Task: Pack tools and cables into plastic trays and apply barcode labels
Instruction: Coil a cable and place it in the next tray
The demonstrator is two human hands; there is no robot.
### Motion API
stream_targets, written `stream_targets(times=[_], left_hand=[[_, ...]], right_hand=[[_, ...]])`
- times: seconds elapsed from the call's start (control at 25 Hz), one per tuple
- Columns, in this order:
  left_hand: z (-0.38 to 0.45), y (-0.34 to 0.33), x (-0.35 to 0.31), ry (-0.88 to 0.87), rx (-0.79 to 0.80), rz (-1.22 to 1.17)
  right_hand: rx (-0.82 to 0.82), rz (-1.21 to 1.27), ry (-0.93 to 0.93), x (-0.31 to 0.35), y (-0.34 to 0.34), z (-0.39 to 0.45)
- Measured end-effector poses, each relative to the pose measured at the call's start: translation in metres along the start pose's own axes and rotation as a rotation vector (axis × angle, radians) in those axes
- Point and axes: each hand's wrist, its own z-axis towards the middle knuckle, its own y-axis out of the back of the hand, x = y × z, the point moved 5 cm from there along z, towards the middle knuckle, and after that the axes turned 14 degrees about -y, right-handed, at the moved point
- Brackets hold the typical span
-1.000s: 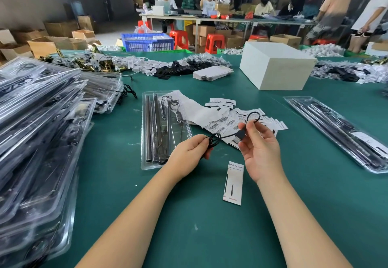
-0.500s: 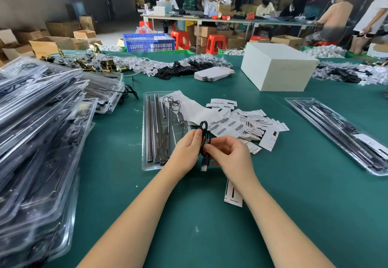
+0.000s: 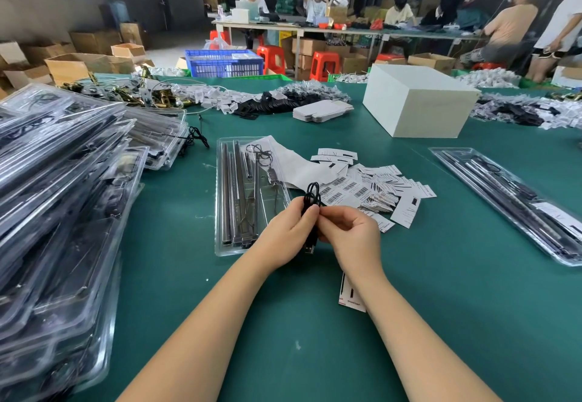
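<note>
Black and thin, a USB cable (image 3: pixel 311 200) is bunched into a small coil between both hands, held above the green surface (image 3: pixel 441 291) just in front of the open plastic tray (image 3: pixel 222 212). The left hand (image 3: pixel 285 234) has its grip curled round the bundle from the left, fingertips pressed against the loops, while the right hand (image 3: pixel 352 234) pinches the same bundle from the right with thumb and forefinger. The loops stick up above the fingers, and the metal plug end hangs below, between the two palms.

That tray lies lengthwise away from the person and holds long dark metal rods side by side, with a small wire item in its far right section. Just right of it spreads a loose heap of barcode labels (image 3: pixel 362 189), partly overlapping a white paper sheet. A printed card (image 3: pixel 349 294) lies flat near the right wrist, partly hidden by the forearm. A tall slanting stack of filled trays (image 3: pixel 63 212) fills the left side, and one more filled tray (image 3: pixel 510 200) lies at the right. Farther back stands a white box (image 3: pixel 419 102), with piles of small black and white parts along the far edge.
</note>
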Motion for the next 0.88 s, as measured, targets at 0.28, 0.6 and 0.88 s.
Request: stream_targets(times=[0.28,0.6,0.88], left_hand=[[0.000,0.003,-0.004,-0.046,-0.080,-0.150],[0.002,0.005,-0.007,-0.034,-0.024,-0.188],[0.003,0.006,-0.001,0.005,-0.097,-0.188]], right_hand=[[0.053,0.041,-0.036,-0.003,0.000,0.004],[0.080,0.040,-0.078,-0.001,0.008,0.007],[0.116,-0.051,-0.018,0.003,-0.002,0.001]])
